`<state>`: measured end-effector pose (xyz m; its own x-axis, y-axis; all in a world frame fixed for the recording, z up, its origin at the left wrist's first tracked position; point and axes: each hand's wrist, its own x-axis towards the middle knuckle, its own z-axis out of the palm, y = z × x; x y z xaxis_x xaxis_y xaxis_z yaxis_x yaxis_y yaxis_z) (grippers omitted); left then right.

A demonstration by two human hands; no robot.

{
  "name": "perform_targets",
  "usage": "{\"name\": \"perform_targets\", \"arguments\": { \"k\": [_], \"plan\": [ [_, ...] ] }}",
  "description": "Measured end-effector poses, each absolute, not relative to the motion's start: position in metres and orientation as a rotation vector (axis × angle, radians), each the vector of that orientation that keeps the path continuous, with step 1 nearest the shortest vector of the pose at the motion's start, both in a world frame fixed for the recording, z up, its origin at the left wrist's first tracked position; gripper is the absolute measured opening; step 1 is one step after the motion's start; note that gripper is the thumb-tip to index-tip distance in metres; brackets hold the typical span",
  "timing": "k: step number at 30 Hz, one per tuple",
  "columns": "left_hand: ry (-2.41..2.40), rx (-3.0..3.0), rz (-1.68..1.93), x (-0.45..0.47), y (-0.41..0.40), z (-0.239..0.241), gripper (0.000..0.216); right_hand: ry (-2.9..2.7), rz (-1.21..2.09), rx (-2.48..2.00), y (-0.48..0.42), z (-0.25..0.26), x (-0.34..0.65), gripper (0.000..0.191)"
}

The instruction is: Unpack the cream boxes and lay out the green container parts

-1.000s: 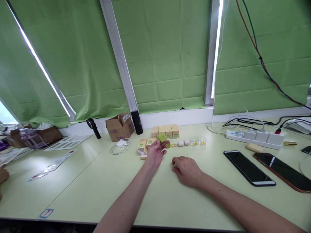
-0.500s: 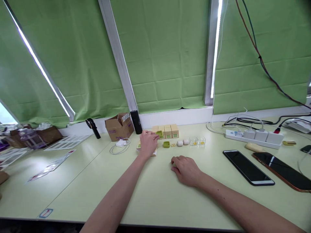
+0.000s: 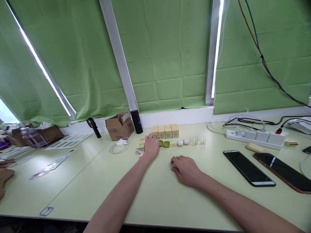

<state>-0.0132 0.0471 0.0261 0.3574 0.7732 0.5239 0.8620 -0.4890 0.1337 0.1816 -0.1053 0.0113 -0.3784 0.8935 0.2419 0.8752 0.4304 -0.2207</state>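
Leftmost green case [image 3: 161,143] lowered, apparently onto pale table [image 3: 160,194], green blinds [image 3: 170,55] behind

Both of the person's arms were left bare as far as they could be seen, from beyond the near edge of the worktop [image 3: 170,204] to the fingertips. The left forearm [image 3: 121,197] was shaped long and slender, broadest by that edge and evenly narrowed toward the wrist; the left hand [image 3: 152,145] was likewise uncovered. The right forearm [image 3: 233,200] was tapered in the same way and was marked on its upper side by a few small, mole-like spots [image 3: 220,193]. The right hand [image 3: 186,170] was ungloved, with rounded knuckles; its nails could not be made out clearly.
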Motion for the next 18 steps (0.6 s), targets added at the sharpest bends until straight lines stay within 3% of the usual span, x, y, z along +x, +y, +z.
{"name": "perform_targets", "arguments": {
  "k": [18],
  "plan": [
    [-1.584,-2.377,-0.245,-0.016,0.042,0.037,0.027,-2.386,0.09,-1.531,-0.108,0.016,0.181,0.021]
  ]
}}
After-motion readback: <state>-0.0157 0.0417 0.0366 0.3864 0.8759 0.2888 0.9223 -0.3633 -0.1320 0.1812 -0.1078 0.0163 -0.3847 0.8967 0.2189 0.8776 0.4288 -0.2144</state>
